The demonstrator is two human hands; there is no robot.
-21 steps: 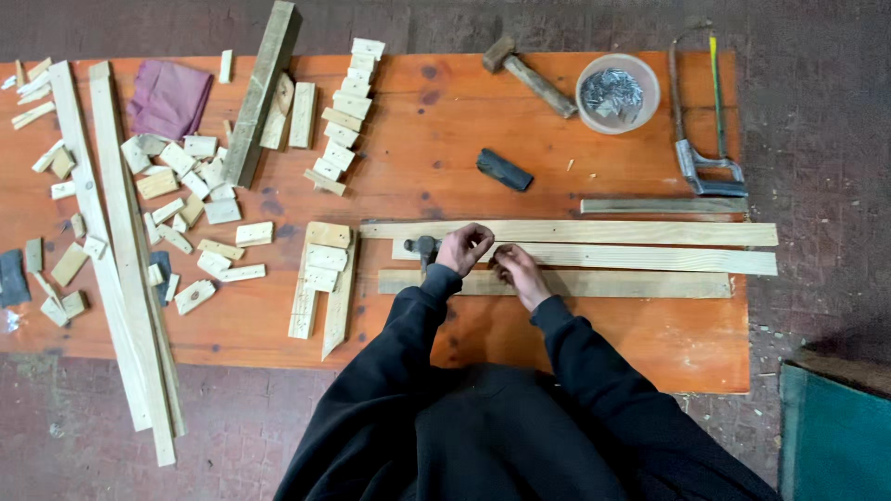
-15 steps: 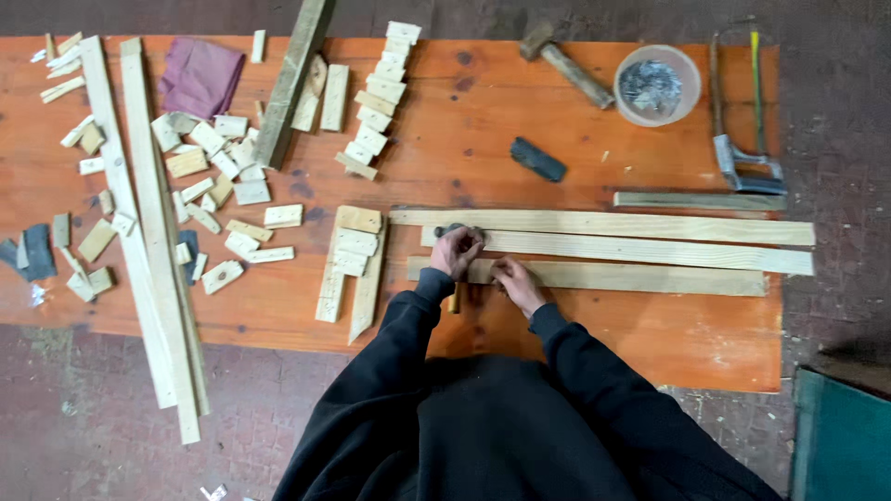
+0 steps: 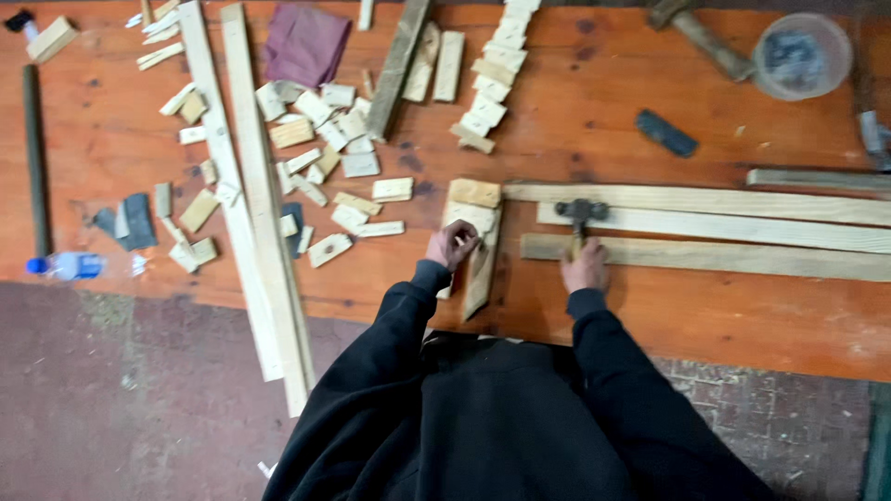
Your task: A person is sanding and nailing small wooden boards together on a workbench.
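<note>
Holding a small hammer (image 3: 579,215) by its handle, the right hand (image 3: 586,267) has its grip closed around the shaft, with the dark head resting over the middle of three long slats (image 3: 742,227) laid side by side on the orange surface (image 3: 575,121). The left hand (image 3: 452,245) has its fingers curled onto a short wood block (image 3: 471,219) just left of the slat ends, beside an angled offcut (image 3: 483,269). Good practice at this stage appears to be steadying the block flat with the left fingers kept well away from the hammer head, and gripping the handle low for control. Scattered offcuts (image 3: 325,139), two long boards (image 3: 243,186), a purple cloth (image 3: 306,42) and a round tub (image 3: 802,54) lie apart from the work.
</note>
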